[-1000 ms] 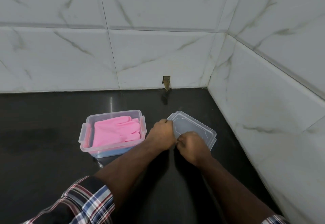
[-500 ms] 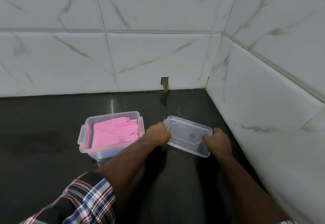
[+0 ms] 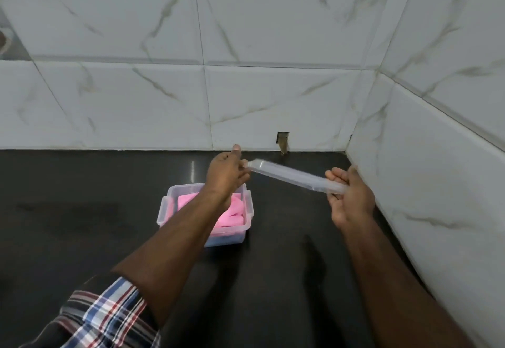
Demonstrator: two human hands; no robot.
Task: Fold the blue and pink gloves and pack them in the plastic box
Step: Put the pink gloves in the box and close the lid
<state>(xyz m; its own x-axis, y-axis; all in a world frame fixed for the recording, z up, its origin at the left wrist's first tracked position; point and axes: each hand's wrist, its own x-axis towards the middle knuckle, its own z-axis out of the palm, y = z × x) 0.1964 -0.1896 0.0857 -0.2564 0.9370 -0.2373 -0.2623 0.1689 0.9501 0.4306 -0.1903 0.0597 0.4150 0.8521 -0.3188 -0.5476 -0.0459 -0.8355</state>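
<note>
Gripping the clear rectangular plastic lid [image 3: 296,176] at both short ends, left hand [image 3: 225,176] and right hand [image 3: 348,197], raised off the dark counter [image 3: 82,224]. Below the left wrist, the clear plastic box [image 3: 247,208], pink folded gloves [image 3: 232,215] uppermost, blue apparently beneath. Packing seemingly done; closing in hand. Next: level lid, align over rim, press down.

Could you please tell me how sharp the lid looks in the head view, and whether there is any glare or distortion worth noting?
Head view: the clear lid, held edge-on between the left hand and right hand, is smeared by motion blur; a thin vertical glint shows on the dark countertop; wide-angle distortion bends the wall tile lines; the plastic box stays fairly sharp.
</note>
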